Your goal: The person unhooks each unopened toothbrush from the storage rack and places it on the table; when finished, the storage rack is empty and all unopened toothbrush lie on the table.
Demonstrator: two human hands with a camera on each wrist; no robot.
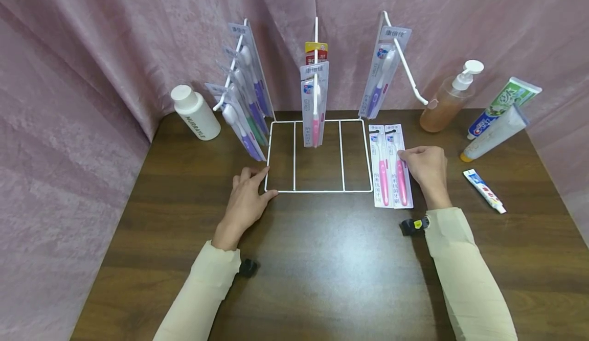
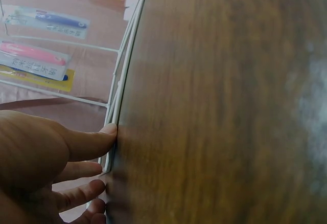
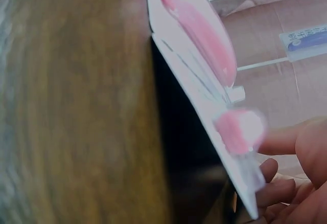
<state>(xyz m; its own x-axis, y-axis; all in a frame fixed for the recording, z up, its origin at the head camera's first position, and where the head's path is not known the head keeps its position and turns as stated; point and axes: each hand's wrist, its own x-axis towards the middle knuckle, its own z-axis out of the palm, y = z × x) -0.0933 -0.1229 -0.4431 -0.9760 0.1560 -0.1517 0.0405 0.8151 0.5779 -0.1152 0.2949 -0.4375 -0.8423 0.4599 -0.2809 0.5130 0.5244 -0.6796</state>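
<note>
My right hand point(image 1: 425, 167) pinches the right edge of a packaged toothbrush point(image 1: 401, 180) with a pink handle. A second pink packaged toothbrush point(image 1: 383, 182) lies against its left side, on the table right of a white wire rack point(image 1: 317, 191). In the right wrist view the gripped pack point(image 3: 240, 132) slants up, with a dark gap under its edge. My left hand point(image 1: 244, 198) rests at the rack's front left corner, thumb on the front wire and index finger at the side wire. Its other fingers lie loosely bent in the left wrist view.
Purple-handled packs point(image 1: 250, 100) and a green one hang on the left hook, a pink pack point(image 1: 315, 106) on the middle, a purple pack point(image 1: 379, 80) on the right. A white bottle point(image 1: 198, 113) stands left; a pump bottle point(image 1: 444, 106) and toothpaste tubes point(image 1: 494, 134) are at right.
</note>
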